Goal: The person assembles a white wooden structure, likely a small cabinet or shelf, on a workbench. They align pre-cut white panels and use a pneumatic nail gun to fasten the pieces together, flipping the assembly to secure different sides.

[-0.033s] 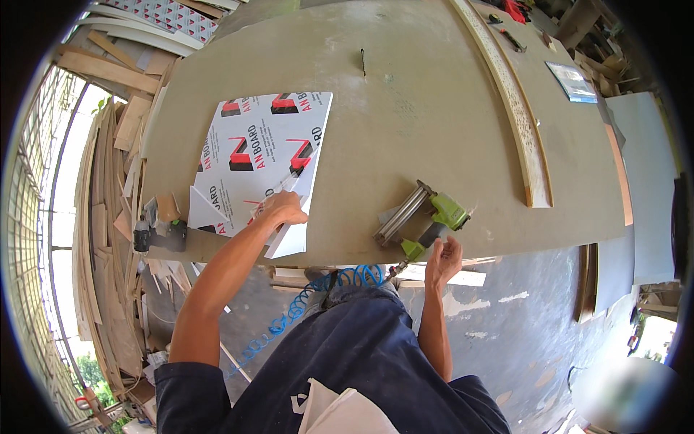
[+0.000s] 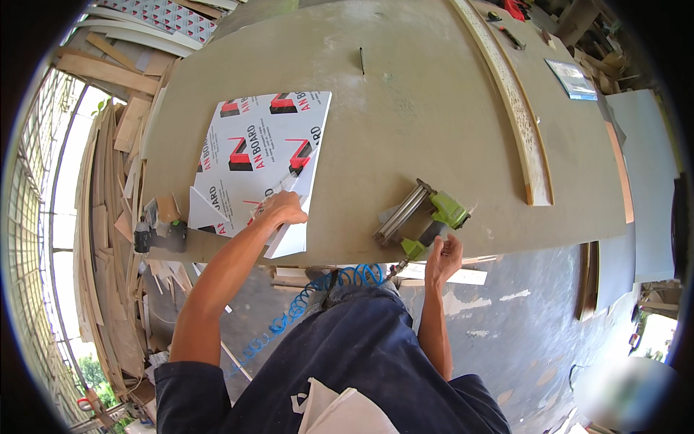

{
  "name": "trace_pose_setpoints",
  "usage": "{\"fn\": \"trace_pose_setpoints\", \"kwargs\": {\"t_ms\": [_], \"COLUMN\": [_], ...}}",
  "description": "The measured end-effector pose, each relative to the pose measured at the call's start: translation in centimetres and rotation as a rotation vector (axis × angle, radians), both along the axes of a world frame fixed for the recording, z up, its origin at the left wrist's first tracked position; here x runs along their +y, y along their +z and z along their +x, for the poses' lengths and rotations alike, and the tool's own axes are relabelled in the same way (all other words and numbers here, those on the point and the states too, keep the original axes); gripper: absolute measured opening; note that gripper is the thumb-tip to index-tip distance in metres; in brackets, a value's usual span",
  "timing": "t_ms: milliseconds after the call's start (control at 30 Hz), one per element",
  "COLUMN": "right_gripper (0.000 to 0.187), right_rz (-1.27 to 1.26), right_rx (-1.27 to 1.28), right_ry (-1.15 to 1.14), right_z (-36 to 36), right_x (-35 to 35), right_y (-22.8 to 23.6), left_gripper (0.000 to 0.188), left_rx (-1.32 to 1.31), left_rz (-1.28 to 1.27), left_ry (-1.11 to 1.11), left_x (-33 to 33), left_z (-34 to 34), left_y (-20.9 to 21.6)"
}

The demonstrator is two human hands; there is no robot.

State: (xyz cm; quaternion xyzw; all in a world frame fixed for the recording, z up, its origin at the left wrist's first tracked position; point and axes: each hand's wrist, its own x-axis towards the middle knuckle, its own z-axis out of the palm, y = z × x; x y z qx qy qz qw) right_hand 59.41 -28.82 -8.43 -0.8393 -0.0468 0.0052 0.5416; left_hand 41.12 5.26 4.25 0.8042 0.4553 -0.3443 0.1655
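Note:
A white board (image 2: 249,119) with red and black print lies on the left of the workbench. Over its near right part, my left hand (image 2: 285,208) is closed around a clear, narrow-tipped bottle (image 2: 278,186), its tip pointing away from me at the board. White strips (image 2: 291,242) lie along the board's right and near edges, partly under that hand. A green nail gun (image 2: 450,210) rests on its side near the bench's front edge, its blue coiled air hose (image 2: 296,307) hanging down. Just beside its grip, my right hand (image 2: 446,259) has curled fingers; what they hold, if anything, is hidden.
A dark cordless drill (image 2: 163,235) sits at the bench's left front corner. A long pale wooden strip (image 2: 510,101) runs along the right side. Farther off lie a thin black pen-like stick (image 2: 362,61), a hammer (image 2: 513,38) and a flat packet (image 2: 571,79). Wood offcuts (image 2: 108,239) are stacked at left.

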Motion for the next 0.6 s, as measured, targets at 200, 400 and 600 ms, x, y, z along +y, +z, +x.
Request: {"fn": "trace_pose_setpoints", "kwargs": {"t_ms": [200,400,600], "right_gripper": [0.038,0.046,0.065], "right_rz": [-0.009,-0.046,-0.281], "right_rx": [0.070,0.117,0.241], "right_ry": [-0.006,-0.024,0.012], "right_z": [0.5,1.0,0.7], "right_x": [1.1,1.0,2.2], "right_y": [0.5,0.7,1.2], "left_gripper": [0.050,0.048,0.045], "left_rx": [-0.049,-0.075,-0.117], "left_rz": [0.057,0.088,0.108], "left_ry": [-0.015,-0.036,-0.014], "left_x": [0.5,0.9,0.9], "left_z": [-0.9,-1.3,-1.7], "left_y": [-4.4,-6.6,-7.2]}}
